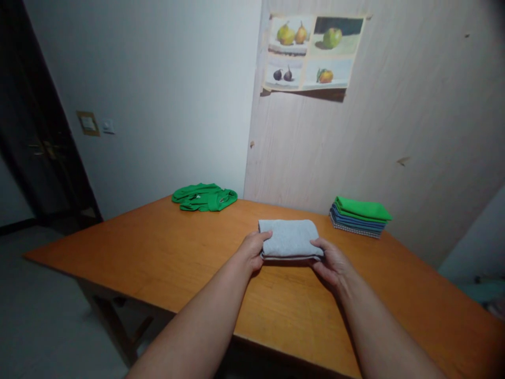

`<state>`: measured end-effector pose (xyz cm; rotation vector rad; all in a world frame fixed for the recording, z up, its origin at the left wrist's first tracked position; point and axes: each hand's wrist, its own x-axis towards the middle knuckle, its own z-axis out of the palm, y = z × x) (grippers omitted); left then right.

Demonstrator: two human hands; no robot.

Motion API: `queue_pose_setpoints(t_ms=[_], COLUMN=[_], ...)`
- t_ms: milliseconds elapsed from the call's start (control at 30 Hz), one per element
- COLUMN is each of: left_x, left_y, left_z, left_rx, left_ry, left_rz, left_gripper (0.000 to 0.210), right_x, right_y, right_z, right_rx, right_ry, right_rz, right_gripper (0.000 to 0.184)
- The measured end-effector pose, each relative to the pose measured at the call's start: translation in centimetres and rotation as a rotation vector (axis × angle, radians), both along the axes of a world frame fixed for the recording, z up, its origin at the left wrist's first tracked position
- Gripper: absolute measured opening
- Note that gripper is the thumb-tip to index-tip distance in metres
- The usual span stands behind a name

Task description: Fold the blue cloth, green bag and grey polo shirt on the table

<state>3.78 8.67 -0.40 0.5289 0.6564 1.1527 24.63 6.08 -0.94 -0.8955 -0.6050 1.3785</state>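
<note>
A grey folded cloth (291, 239), a flat rectangular bundle, is held between my two hands over the middle of the table. My left hand (254, 250) grips its left end, thumb on top and the other fingers underneath. At the right end, my right hand (331, 260) pinches the near corner the same way, with its fingers partly hidden below the cloth. To the right and farther back lies a stack of folded cloths (359, 217), bright green on top, blue and checked ones beneath. A crumpled green garment (205, 198) lies at the back left.
The orange-brown wooden table (158, 252) has its near edge below my forearms and its back edge close to the walls. A fruit poster (311, 55) hangs on the panel behind. A dark door (43, 131) stands at the far left.
</note>
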Motion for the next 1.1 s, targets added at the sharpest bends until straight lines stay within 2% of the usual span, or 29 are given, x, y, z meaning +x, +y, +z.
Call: queue_pose_setpoints(t_ms=[200,333,500,633,733,900,1100], left_x=[-0.4,-0.5,-0.2,0.4,0.7,0.6,0.3], left_y=[1.0,0.9,0.4,-0.3,-0.6,-0.4,0.5], left_z=[-0.2,0.2,0.7,0.7,0.8,1.0,0.7], left_rx=[-0.076,-0.096,-0.06,0.092,0.15,0.051,0.022], left_ry=[-0.01,-0.03,-0.078,-0.088,-0.084,-0.095,-0.128], left_rz=[-0.022,-0.041,-0.042,-0.041,-0.037,-0.028,0.063], left_gripper=[0.027,0.029,0.032,0.038,0.042,0.034,0.032], right_x=[0.1,-0.1,-1.7,-3.3,-3.8,-3.6,-3.7], right_y=[-0.1,-0.5,-1.3,-1.6,-1.5,-1.3,-1.7], right_z=[0.2,1.1,1.7,1.1,0.8,0.8,0.6], right_rx=[0.063,0.052,0.093,0.034,-0.04,-0.022,0.02], right_ry=[0.027,0.177,0.346,0.267,0.18,0.161,0.09], right_rz=[0.09,0.08,0.123,0.156,0.102,0.075,0.108], right_gripper=[0.03,0.017,0.032,0.031,0.027,0.028,0.037])
